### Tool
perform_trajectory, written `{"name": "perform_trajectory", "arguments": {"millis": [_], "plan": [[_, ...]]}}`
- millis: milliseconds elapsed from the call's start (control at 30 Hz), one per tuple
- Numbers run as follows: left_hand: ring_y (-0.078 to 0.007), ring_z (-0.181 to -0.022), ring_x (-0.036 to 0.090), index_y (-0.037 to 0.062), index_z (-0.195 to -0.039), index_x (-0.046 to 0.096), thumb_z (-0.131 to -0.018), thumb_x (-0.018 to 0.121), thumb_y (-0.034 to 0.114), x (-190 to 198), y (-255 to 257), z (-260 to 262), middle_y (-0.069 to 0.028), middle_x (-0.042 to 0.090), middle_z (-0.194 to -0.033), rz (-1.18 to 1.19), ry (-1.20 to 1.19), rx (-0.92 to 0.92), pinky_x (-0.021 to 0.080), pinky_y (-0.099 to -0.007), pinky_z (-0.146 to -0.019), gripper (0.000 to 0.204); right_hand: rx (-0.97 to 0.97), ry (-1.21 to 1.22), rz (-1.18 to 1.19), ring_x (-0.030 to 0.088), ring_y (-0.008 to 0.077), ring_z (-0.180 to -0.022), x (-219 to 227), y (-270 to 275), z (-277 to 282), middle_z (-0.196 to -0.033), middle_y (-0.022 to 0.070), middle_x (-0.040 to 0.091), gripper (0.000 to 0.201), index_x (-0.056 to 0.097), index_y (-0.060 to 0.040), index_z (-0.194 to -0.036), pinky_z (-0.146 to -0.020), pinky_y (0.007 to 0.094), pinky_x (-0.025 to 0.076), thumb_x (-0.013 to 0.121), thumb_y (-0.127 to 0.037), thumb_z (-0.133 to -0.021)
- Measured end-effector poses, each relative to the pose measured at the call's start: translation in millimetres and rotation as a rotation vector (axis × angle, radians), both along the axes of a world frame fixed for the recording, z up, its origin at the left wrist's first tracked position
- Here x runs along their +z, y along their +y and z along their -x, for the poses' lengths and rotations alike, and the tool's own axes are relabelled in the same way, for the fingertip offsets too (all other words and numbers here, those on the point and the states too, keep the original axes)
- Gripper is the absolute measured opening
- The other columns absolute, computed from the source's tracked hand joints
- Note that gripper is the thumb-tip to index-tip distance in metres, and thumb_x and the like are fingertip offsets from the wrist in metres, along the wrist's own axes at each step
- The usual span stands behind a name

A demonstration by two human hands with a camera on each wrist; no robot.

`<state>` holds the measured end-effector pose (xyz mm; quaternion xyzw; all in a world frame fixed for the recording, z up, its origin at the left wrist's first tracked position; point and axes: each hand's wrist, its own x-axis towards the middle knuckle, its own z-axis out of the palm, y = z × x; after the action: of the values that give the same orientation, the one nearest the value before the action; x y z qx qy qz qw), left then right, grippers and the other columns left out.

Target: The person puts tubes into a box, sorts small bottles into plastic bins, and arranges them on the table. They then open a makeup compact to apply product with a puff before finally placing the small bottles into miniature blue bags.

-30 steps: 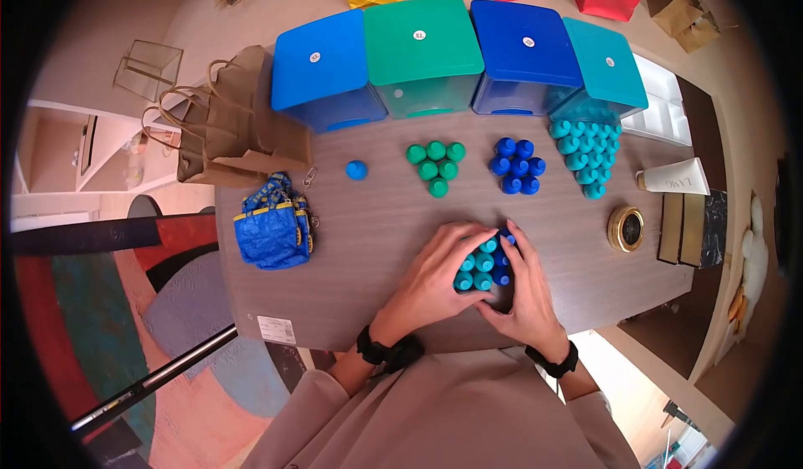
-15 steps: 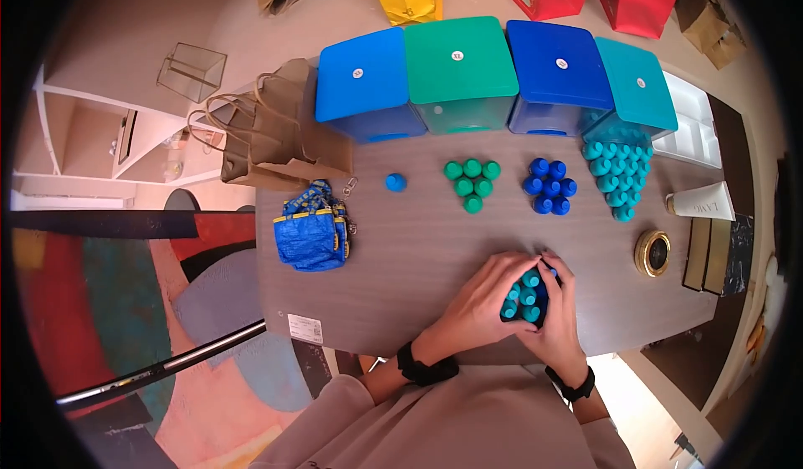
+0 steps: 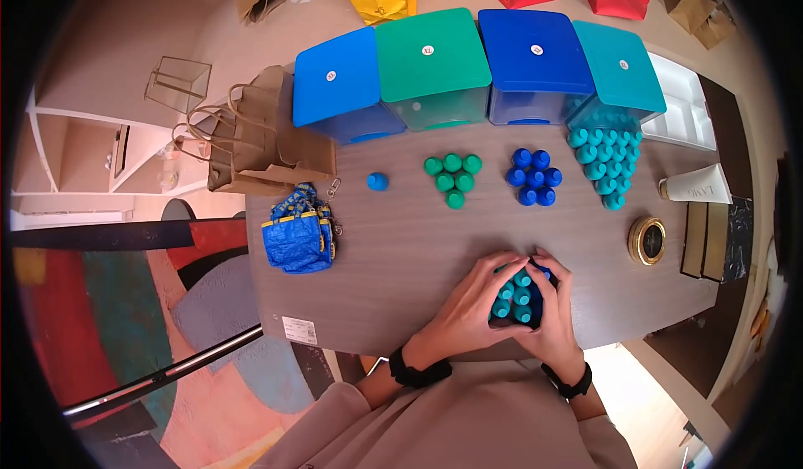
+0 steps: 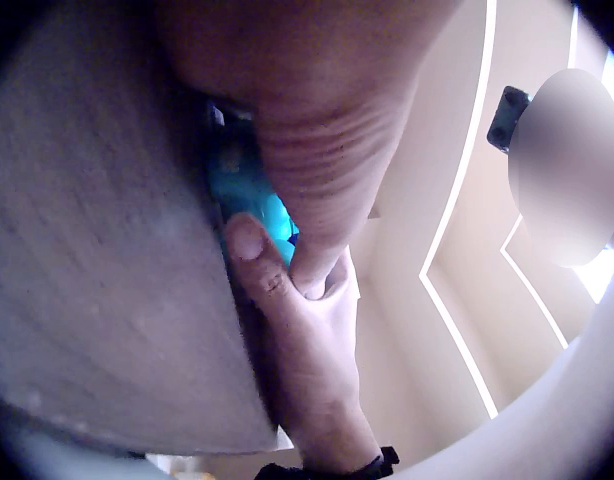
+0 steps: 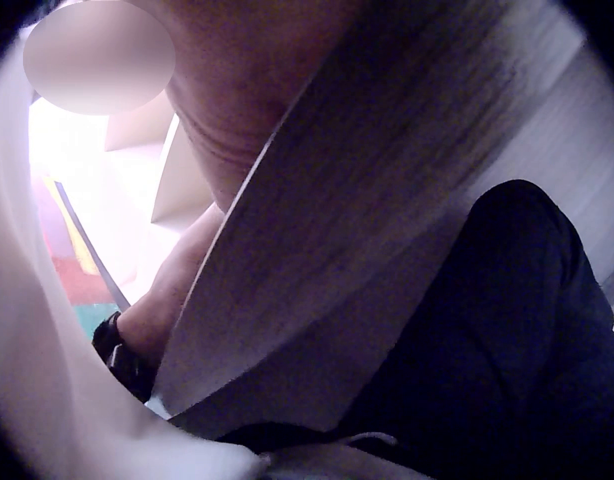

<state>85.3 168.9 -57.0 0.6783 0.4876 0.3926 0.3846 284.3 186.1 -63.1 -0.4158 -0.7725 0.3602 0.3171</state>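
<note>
Both hands cup one tight cluster of small bottle-shaped pieces near the front edge of the table. My left hand [image 3: 467,306] curls round the left and far sides, against the teal pieces [image 3: 522,295]. On the right side my right hand [image 3: 555,322] wraps the cluster, its fingers over dark blue pieces [image 3: 546,275] that are mostly hidden. The fingertips of the two hands come close together at the far side, and the thumbs nearly meet at the near side. In the left wrist view, teal pieces [image 4: 245,175] show between the hands. The right wrist view shows none of the pieces.
Farther back stand a single blue piece [image 3: 377,182] and groups of green [image 3: 452,181], dark blue [image 3: 533,177] and teal pieces [image 3: 606,168]. Lidded boxes [image 3: 432,55] line the back. Paper bags [image 3: 268,134] and a small blue bag [image 3: 299,239] are left; a tube [image 3: 694,186] lies right.
The hands have closed in round the cluster and come slightly nearer the body. The dark blue pieces on its right side are now more covered. The head view has shifted a little.
</note>
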Motion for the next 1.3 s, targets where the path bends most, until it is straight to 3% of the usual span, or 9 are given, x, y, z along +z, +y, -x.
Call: {"name": "perform_trajectory", "arguments": {"millis": [233, 333, 467, 600, 633, 700, 900, 1300], "plan": [[-0.0434, -0.144, 0.054, 0.0006, -0.162, 0.042, -0.075, 0.101, 0.018, 7.7, -4.7, -0.5, -0.0229, 0.046, -0.161, 0.040, -0.050, 0.022, 0.048, -0.0512, -0.118, 0.106, 0.018, 0.033, -0.015, 0.051, 0.0507, -0.145, 9.7, 7.3, 1.1, -0.154, 0.0226, 0.048, 0.093, 0.060, -0.0044, -0.148, -0.116, 0.0581, 0.048, 0.099, -0.005, -0.064], [-0.0422, -0.146, 0.054, -0.0004, -0.162, 0.043, -0.085, 0.094, 0.019, 11.7, -7.0, 9.8, -0.0232, 0.048, -0.161, 0.005, -0.132, 0.039, 0.042, -0.0510, -0.123, 0.094, 0.050, 0.002, -0.041, 0.051, 0.0498, -0.144, 11.0, 9.7, -0.1, -0.154, 0.0217, 0.049, 0.093, 0.062, -0.0048, -0.146, -0.115, 0.0573, 0.048, 0.102, -0.009, -0.062], [-0.0351, -0.143, 0.056, -0.0021, -0.147, 0.061, -0.106, 0.068, 0.021, 43.2, 0.5, 51.5, -0.0201, 0.063, -0.148, -0.059, 0.116, 0.364, 0.041, -0.0463, -0.122, 0.048, 0.038, -0.010, -0.010, 0.052, 0.0499, -0.141, 8.5, 5.3, -0.7, -0.155, 0.0215, 0.049, 0.097, 0.061, -0.0073, -0.146, -0.114, 0.0572, 0.049, 0.106, -0.016, -0.060], [-0.0205, -0.133, 0.060, 0.0005, -0.138, 0.068, -0.113, 0.060, 0.013, 46.2, 42.0, 108.4, -0.0119, 0.066, -0.144, -0.132, 0.035, 0.712, 0.043, -0.0364, -0.117, 0.029, 0.038, -0.004, -0.008, 0.052, 0.0499, -0.139, 7.8, 5.3, -1.9, -0.156, 0.0221, 0.048, 0.099, 0.060, -0.0090, -0.147, -0.112, 0.0576, 0.049, 0.107, -0.018, -0.060], [-0.0205, -0.133, 0.060, 0.0005, -0.138, 0.068, -0.113, 0.060, 0.013, 44.8, 52.5, 117.4, -0.0119, 0.066, -0.144, -0.138, 0.035, 0.712, 0.043, -0.0364, -0.117, 0.029, 0.039, -0.002, -0.014, 0.052, 0.0499, -0.139, 7.9, 4.9, -2.2, -0.156, 0.0221, 0.048, 0.099, 0.060, -0.0090, -0.147, -0.112, 0.0576, 0.049, 0.107, -0.018, -0.060], [-0.0196, -0.133, 0.063, 0.0001, -0.137, 0.067, -0.113, 0.060, 0.012, 42.3, 70.0, 129.9, -0.0117, 0.069, -0.141, -0.032, -0.244, 0.836, 0.044, -0.0343, -0.119, 0.028, 0.028, -0.003, 0.016, 0.051, 0.0495, -0.139, 9.1, 3.1, -2.6, -0.157, 0.0235, 0.047, 0.100, 0.060, -0.0090, -0.148, -0.112, 0.0574, 0.049, 0.107, -0.020, -0.060], [-0.0293, -0.145, 0.060, -0.0025, -0.140, 0.060, -0.111, 0.059, 0.014, 32.1, 89.6, 146.8, -0.0212, 0.066, -0.149, 0.226, -0.682, 0.765, 0.042, -0.0409, -0.127, 0.033, 0.010, -0.022, 0.009, 0.050, 0.0497, -0.139, 13.6, 2.9, -2.4, -0.158, 0.0262, 0.044, 0.102, 0.059, -0.0093, -0.149, -0.112, 0.0570, 0.048, 0.108, -0.022, -0.061], [-0.0396, -0.151, 0.052, -0.0053, -0.135, 0.057, -0.111, 0.057, 0.016, 8.9, 100.8, 171.0, -0.0311, 0.054, -0.158, 0.239, -1.061, 0.696, 0.040, -0.0468, -0.131, 0.032, 0.012, -0.040, -0.006, 0.050, 0.0505, -0.140, 12.7, 3.5, 0.6, -0.157, 0.0266, 0.044, 0.104, 0.058, -0.0095, -0.150, -0.112, 0.0572, 0.049, 0.108, -0.020, -0.059]]}}
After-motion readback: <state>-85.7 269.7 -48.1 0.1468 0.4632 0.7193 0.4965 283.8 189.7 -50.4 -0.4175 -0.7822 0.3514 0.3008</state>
